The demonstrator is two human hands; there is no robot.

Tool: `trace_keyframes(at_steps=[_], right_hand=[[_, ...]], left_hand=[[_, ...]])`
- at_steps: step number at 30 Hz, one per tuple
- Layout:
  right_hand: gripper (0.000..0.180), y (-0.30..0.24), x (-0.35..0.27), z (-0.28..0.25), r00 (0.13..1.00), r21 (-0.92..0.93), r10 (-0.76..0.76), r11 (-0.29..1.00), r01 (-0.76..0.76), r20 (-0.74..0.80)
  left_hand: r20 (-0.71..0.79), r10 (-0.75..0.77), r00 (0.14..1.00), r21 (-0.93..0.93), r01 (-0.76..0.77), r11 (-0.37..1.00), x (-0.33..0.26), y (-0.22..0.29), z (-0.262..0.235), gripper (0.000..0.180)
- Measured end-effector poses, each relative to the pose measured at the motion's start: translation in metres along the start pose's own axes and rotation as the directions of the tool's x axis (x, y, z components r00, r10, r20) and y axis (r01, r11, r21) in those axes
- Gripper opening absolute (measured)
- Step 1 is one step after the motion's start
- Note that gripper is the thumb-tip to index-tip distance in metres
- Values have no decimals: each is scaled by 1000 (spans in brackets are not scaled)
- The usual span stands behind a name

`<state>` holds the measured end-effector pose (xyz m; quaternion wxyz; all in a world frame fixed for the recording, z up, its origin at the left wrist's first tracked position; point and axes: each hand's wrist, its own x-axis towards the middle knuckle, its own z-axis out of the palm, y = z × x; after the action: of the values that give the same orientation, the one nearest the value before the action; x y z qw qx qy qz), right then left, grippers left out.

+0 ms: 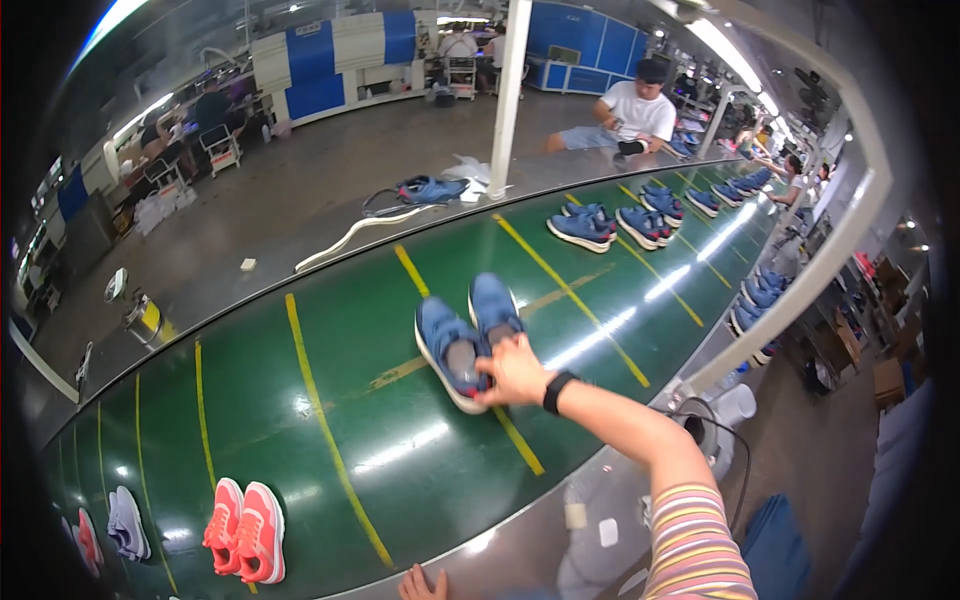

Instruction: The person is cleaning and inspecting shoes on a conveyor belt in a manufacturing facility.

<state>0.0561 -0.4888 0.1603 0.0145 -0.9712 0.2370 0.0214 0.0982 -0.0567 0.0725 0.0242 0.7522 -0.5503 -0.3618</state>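
Observation:
A pair of blue sneakers [440,335] with white soles is on the green conveyor belt [350,420], in the middle of the view. My right hand [515,372] reaches in from the right and pinches them at the heels, its fingers closed around the heel openings. A dark band circles that wrist. Only some fingers of my left hand [423,583] show at the lower edge. They lie apart on the metal border of the belt, holding nothing.
Coral sneakers [246,530] and grey-lavender shoes [127,522] stand on the belt at lower left. More blue sneakers [583,226] line its far right. A white post [509,100] rises beyond the belt, near a seated person [640,115]. A metal frame bar [800,275] crosses the right side.

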Motion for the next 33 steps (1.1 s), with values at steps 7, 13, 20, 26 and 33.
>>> trace_keyframes(at_steps=[7, 13, 20, 26, 33], right_hand=[[48, 60, 116, 47, 990, -59, 139, 988, -141, -36], [43, 108, 73, 59, 983, 43, 164, 986, -161, -78], [37, 155, -31, 71, 963, -54, 263, 964, -259, 65], [32, 119, -39, 71, 841, -106, 538, 841, -531, 57], [33, -17, -239, -82, 970, 504, -86, 842, 193, -227]], left_hand=[[11, -24, 1000, 175, 22, 984, 2, -17, 54, 110], [-231, 91, 969, 291, -21, 956, 2, -22, 52, 84], [273, -236, 933, 377, 122, 918, 18, 10, -3, 60], [-21, -153, 988, 544, 140, 827, 9, 0, 20, 51], [-197, -62, 978, 268, 115, 957, 34, -18, 27, 67]])
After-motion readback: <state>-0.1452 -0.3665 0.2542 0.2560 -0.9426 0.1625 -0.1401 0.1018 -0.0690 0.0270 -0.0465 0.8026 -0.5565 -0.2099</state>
